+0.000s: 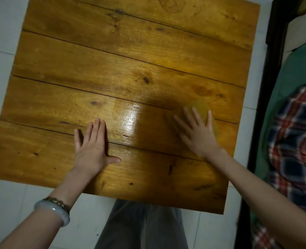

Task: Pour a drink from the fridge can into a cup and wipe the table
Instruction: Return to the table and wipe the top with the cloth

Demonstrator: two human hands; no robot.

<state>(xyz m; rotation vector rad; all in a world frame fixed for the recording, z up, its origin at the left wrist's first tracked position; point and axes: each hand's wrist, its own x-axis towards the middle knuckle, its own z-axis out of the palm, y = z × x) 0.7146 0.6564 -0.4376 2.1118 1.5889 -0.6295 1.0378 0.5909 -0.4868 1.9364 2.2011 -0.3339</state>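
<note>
1. Wooden plank table [130, 60] with glossy varnish, sitting on a white tiled floor [14, 194].
2. Yellow-green cloth [201, 105], kinda blurry, lies near the table's right edge.
3. Right hand [199, 133] presses flat on the cloth; left hand [92, 146] rests flat on bare wood.

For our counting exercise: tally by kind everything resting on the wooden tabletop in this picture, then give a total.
Hands: 2 (left hand, right hand)
Cloths: 1 (yellow-green cloth, pressed under the right hand)
Total: 3
</note>
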